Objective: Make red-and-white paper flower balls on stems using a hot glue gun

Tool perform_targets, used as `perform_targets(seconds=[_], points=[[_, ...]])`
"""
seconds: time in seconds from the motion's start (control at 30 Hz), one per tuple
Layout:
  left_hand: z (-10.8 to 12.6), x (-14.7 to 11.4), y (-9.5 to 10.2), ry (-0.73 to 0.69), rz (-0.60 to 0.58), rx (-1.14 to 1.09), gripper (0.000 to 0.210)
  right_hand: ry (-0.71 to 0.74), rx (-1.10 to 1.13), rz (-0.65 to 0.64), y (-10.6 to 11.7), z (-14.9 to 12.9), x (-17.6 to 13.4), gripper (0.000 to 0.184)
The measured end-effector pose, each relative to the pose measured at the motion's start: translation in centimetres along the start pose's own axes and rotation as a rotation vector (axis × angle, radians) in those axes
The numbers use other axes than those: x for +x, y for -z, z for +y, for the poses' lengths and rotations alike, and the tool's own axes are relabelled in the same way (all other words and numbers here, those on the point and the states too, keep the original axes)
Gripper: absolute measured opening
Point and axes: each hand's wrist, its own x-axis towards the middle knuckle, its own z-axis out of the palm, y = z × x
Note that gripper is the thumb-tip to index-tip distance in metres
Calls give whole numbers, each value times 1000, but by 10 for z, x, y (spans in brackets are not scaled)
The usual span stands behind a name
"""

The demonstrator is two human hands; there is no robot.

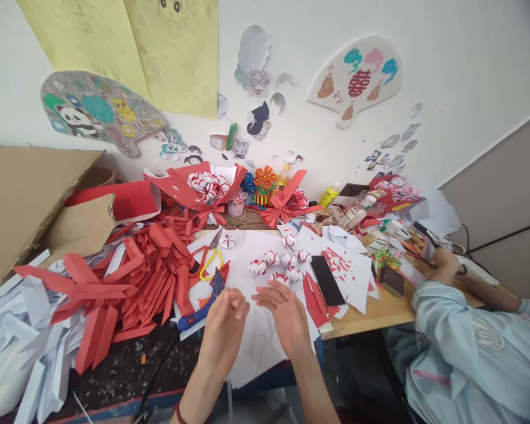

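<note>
My left hand (226,323) is over the white paper (254,353), fingers loosely curled and palm turned inward, with nothing visible in it. Facing it across a small gap, my right hand (288,317) has its fingers stretched out and holds nothing. Just beyond my hands, several red-and-white paper balls (288,259) lie grouped on the paper, and one more paper ball (228,240) sits farther left. A blue glue gun (198,318) lies beside my left hand. Behind it are scissors (211,263) with yellow and red handles.
Folded red paper strips (159,277) and white strips (39,347) are heaped on the left. A black phone (327,280) lies right of the balls. Paper bouquets (207,191) stand along the wall. At right, another person's hand (447,264) holds a dark object.
</note>
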Motion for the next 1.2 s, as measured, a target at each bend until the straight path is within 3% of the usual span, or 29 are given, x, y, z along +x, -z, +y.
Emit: perform_targets(seconds=[0.1, 0.17, 0.37, 0.5, 0.57, 0.67, 0.73, 0.83, 0.87, 0.93, 1.0, 1.07, 1.13, 1.2], points=[[3, -2, -1, 24, 24, 16, 35, 7, 12, -12, 0, 3, 1, 49], [1, -5, 2, 25, 1, 38, 38, 42, 31, 48, 4, 6, 2, 49], [-7, -19, 12, 58, -113, 107, 53, 153, 33, 330, 28, 9, -2, 41], [-11, -28, 13, 145, -133, 117, 59, 169, -44, 527, 43, 7, -9, 24], [-12, -33, 14, 217, -155, 140, 63, 199, -103, 533, 47, 6, -12, 43], [-15, -41, 16, 300, -184, 219, 66, 281, -106, 447, 53, 4, -12, 60], [-18, -46, 17, 327, -204, 287, 67, 303, -3, 377, 56, 4, -12, 54], [-23, -50, 21, 351, -243, 383, 69, 263, 135, 335, 61, 8, -12, 24], [-23, -50, 22, 354, -250, 421, 68, 245, 144, 331, 61, 8, -12, 23], [-19, -49, 23, 331, -252, 507, 64, 230, 118, 299, 61, 6, -12, 39], [-5, -48, 17, 212, -275, 595, 55, 266, 56, 215, 54, -4, -10, 43], [18, -49, 4, -28, -352, 679, 38, 382, -46, 83, 37, -26, -7, 32], [46, -54, -14, -256, -430, 761, 11, 539, -220, -95, 9, -55, -6, 24], [73, -64, -30, -418, -515, 821, 15, 711, -377, -275, -25, -86, -13, 27]])
